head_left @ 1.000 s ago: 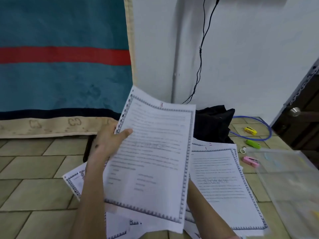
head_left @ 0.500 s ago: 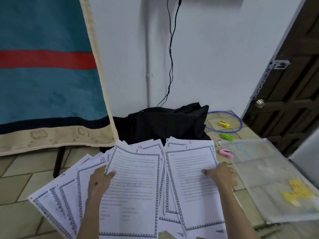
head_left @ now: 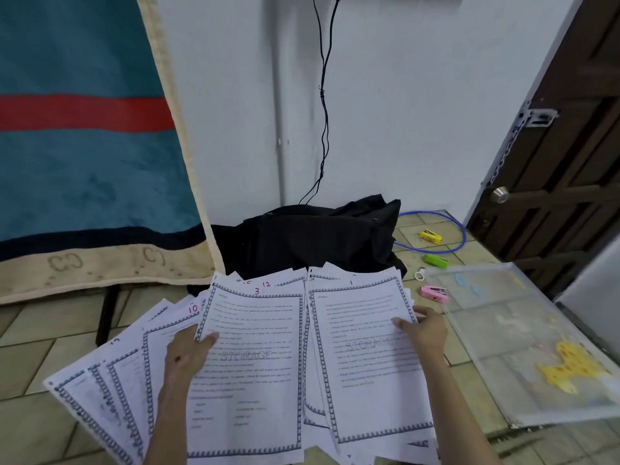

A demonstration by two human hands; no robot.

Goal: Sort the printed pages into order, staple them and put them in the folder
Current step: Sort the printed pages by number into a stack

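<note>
Head view looks down on a tiled floor (head_left: 40, 357) where printed pages are fanned out. Left hand (head_left: 188, 352) pinches the left edge of page 3 (head_left: 255, 364), thumb on top. Right hand (head_left: 424, 333) holds the right edge of page 1 (head_left: 369, 357), thumb on the sheet, fingers underneath. More pages (head_left: 110, 380), one marked 10, spread to the left. A clear folder (head_left: 510, 330) lies right of the pages, a pink stapler (head_left: 434, 293) just beside its far corner.
</note>
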